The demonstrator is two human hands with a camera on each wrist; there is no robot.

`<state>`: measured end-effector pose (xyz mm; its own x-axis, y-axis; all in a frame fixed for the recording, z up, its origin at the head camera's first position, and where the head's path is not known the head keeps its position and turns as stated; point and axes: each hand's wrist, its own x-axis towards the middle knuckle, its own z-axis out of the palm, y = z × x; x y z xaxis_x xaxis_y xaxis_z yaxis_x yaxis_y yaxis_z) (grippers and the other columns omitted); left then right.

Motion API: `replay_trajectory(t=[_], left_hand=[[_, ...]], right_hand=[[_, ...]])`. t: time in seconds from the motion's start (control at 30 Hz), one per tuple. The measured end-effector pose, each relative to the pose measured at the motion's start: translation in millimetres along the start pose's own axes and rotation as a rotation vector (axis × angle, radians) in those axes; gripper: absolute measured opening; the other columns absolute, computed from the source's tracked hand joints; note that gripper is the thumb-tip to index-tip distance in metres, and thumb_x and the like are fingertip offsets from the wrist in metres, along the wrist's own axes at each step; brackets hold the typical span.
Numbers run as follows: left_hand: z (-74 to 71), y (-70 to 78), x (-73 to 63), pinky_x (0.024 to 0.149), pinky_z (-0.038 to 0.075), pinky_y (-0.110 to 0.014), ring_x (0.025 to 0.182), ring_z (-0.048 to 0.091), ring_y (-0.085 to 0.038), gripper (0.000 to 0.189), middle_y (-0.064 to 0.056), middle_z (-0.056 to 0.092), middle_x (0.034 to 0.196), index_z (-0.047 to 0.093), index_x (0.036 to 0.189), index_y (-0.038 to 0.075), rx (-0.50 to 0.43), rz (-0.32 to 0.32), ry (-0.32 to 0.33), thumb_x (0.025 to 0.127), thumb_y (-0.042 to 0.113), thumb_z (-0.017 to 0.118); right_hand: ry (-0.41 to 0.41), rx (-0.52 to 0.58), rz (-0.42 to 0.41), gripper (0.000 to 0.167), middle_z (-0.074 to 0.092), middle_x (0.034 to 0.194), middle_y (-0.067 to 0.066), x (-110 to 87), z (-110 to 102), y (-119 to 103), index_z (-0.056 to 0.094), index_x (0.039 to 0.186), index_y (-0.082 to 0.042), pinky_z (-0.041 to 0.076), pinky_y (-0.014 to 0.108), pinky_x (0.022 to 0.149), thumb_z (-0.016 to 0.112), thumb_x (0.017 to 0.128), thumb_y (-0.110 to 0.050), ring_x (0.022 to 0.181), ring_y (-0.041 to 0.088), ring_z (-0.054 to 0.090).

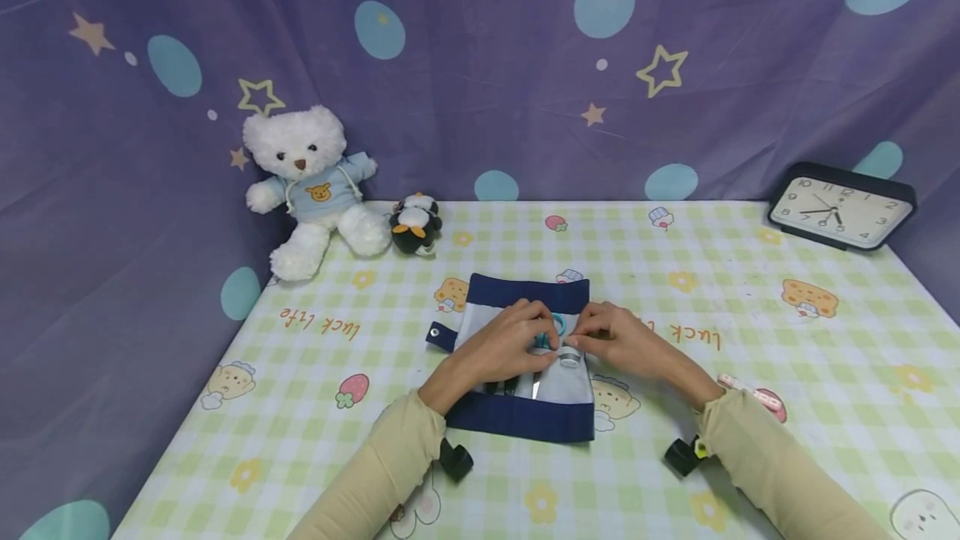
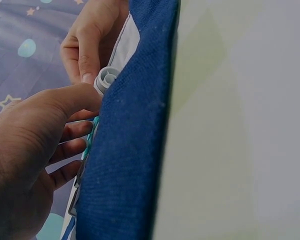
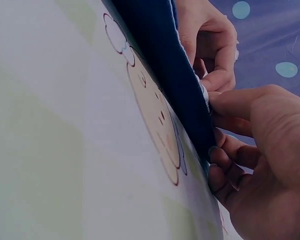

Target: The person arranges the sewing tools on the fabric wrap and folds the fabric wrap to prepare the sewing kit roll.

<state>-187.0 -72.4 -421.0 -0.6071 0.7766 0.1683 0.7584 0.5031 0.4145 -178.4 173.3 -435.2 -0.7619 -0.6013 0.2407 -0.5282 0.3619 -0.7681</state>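
Spool (image 1: 570, 359) at the fingertips, over an open pouch (image 1: 519, 422)

The left hand (image 1: 504, 347) has its fingers bent and slightly spread; its thumb tip comes right up to the small white-and-grey spool, and the other fingertips curve toward the pouch's pale lining. The right hand (image 1: 618, 340) faces it, fingers bent close to the thumb with only a narrow gap, thumb tip touching the spool. Whether either hand truly pinches it, or the fabric about it, I cannot tell. The spool sits between the two sets of fingertips, near the pouch edge on the right hand's side.

The pouch lies spread out beneath both hands, one navy band beyond the fingers and another nearer the person. A teal loop (image 1: 558, 322) shows just beyond the left fingertips. On the near side of the left fingers are a silver blade (image 1: 536, 386) and some dark tools (image 1: 512, 387). A snap tab (image 1: 441, 336) sticks out to the left of them.

Behind the right fingers, beside the right sleeve (image 1: 772, 448), lies a slim pink-and-white item (image 1: 750, 391). Well beyond the fingers, a white bear (image 1: 300, 140) and a penguin toy (image 1: 415, 223) sit leftward, a clock (image 1: 842, 207) rightward.
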Motion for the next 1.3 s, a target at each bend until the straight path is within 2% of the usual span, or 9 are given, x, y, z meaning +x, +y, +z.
replay_trajectory(t=[0.1, 0.3, 0.5, 0.6, 0.83, 1.07, 1.2, 1.3], left_hand=[[-0.2, 0.2, 0.0, 0.089, 0.043, -0.032, 0.102, 0.051, -0.019, 0.006, -0.001, 0.062, 0.115, 0.075, 0.1, 0.017, 0.003, 0.0, 0.001, 0.098, 0.022, 0.073], [0.2, -0.4, 0.1, 0.09, 0.043, -0.032, 0.103, 0.051, -0.019, 0.006, -0.001, 0.061, 0.116, 0.074, 0.1, 0.017, -0.007, -0.003, -0.003, 0.098, 0.022, 0.073], [-1.0, -0.8, -0.1, 0.089, 0.044, -0.032, 0.103, 0.05, -0.019, 0.007, -0.001, 0.061, 0.116, 0.075, 0.102, 0.017, -0.025, -0.016, -0.007, 0.097, 0.023, 0.074], [-3.9, -2.2, -2.8, 0.088, 0.043, -0.033, 0.102, 0.049, -0.018, 0.01, -0.001, 0.061, 0.116, 0.075, 0.104, 0.017, -0.033, -0.028, -0.002, 0.097, 0.023, 0.074], [-15.0, -11.1, -23.2, 0.084, 0.044, -0.034, 0.098, 0.047, -0.017, 0.012, 0.001, 0.058, 0.113, 0.074, 0.108, 0.014, -0.084, -0.059, 0.057, 0.098, 0.021, 0.072], [-22.0, -24.6, -45.1, 0.084, 0.044, -0.038, 0.097, 0.049, -0.017, 0.012, 0.001, 0.059, 0.111, 0.074, 0.106, 0.015, -0.063, -0.132, 0.1, 0.097, 0.022, 0.074], [-25.0, -30.8, -54.8, 0.088, 0.045, -0.04, 0.099, 0.053, -0.019, 0.012, 0.001, 0.06, 0.109, 0.074, 0.104, 0.014, -0.054, -0.142, 0.141, 0.094, 0.019, 0.077], [-27.6, -34.2, -62.3, 0.095, 0.045, -0.041, 0.105, 0.055, -0.02, 0.013, 0.002, 0.06, 0.107, 0.073, 0.102, 0.013, -0.06, -0.145, 0.17, 0.091, 0.017, 0.079]], right_hand=[[-0.002, 0.0, 0.004, 0.019, 0.062, 0.089, -0.008, 0.3, 0, -1, 0.081, 0.089, -0.02, 0.045, 0.034, 0.072, 0.069, 0.101, -0.011, 0.082, 0.015, 0.054], [0.004, 0.007, 0.033, 0.016, 0.064, 0.092, -0.006, -1.5, -1, 0, 0.081, 0.103, -0.013, 0.047, 0.031, 0.069, 0.065, 0.103, -0.012, 0.079, 0.015, 0.054], [0.068, 0.009, 0.057, 0.015, 0.064, 0.098, -0.001, -6.8, -5, -4, 0.078, 0.109, -0.009, 0.047, 0.029, 0.069, 0.065, 0.104, -0.012, 0.079, 0.015, 0.054], [0.115, -0.011, 0.066, 0.014, 0.063, 0.098, -0.001, -12.4, -9, -6, 0.078, 0.108, -0.009, 0.047, 0.029, 0.07, 0.066, 0.103, -0.011, 0.08, 0.015, 0.054], [0.213, -0.094, 0.059, 0.011, 0.066, 0.096, -0.005, -34.3, -24, -8, 0.078, 0.104, -0.009, 0.048, 0.028, 0.071, 0.068, 0.1, -0.005, 0.08, 0.012, 0.056], [0.268, -0.145, 0.099, 0.012, 0.07, 0.098, -0.001, -59.2, -41, -7, 0.077, 0.105, -0.011, 0.046, 0.023, 0.071, 0.066, 0.102, -0.006, 0.081, 0.01, 0.057], [0.298, -0.181, 0.109, 0.012, 0.071, 0.099, 0.002, -73.9, -50, -6, 0.077, 0.105, -0.01, 0.046, 0.021, 0.072, 0.066, 0.102, -0.005, 0.083, 0.009, 0.057], [0.307, -0.199, 0.15, 0.013, 0.07, 0.098, 0.001, -86.3, -55, -6, 0.076, 0.106, -0.012, 0.046, 0.023, 0.067, 0.066, 0.102, -0.007, 0.08, 0.01, 0.057]])
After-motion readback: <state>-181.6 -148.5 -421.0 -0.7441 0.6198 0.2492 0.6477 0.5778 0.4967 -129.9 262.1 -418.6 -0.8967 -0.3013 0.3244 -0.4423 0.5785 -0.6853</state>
